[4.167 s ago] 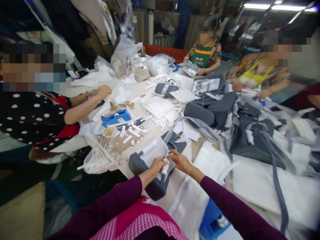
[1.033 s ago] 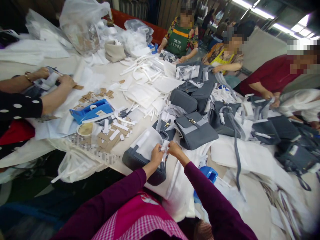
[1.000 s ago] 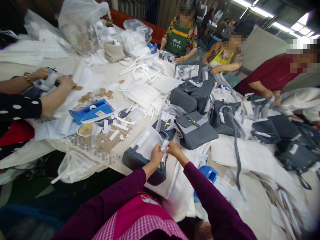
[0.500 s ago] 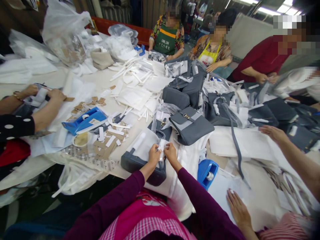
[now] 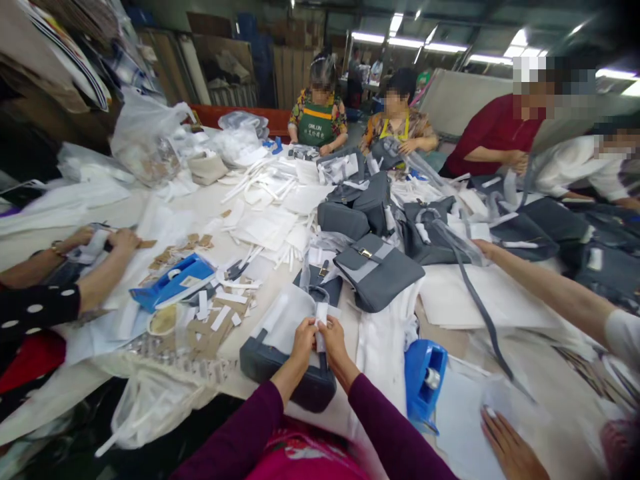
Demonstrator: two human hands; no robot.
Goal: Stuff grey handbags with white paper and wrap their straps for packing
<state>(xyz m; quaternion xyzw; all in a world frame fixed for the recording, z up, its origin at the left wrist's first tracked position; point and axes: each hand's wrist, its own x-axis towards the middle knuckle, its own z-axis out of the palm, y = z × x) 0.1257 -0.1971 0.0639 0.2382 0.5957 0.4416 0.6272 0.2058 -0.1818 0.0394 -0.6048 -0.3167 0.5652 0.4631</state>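
Observation:
A dark grey bag [image 5: 287, 373] lies on the table before me, with white sheet material [image 5: 287, 317] over its upper part. My left hand [image 5: 304, 339] and my right hand [image 5: 332, 340] meet over the bag, fingers pinched on a white wrap [image 5: 321, 317] around its strap. The fingertips of both hands almost touch. Just beyond, a second bag with a gold buckle [image 5: 321, 277] is partly covered by clear plastic. A grey flap bag [image 5: 379, 270] with a gold clasp lies to the right of it.
Blue tape dispensers lie right [image 5: 425, 383] and left [image 5: 173, 280]. Brown cards and white strips [image 5: 220, 313] are at left. More grey bags [image 5: 525, 233] fill the far right. Co-workers' hands are at the left [image 5: 123, 241] and right [image 5: 510, 440]; several people stand across the table.
The view has tilted up. My hands have come closer together on the white wrap. At right, a co-worker's arm has reached further in toward the grey bags.

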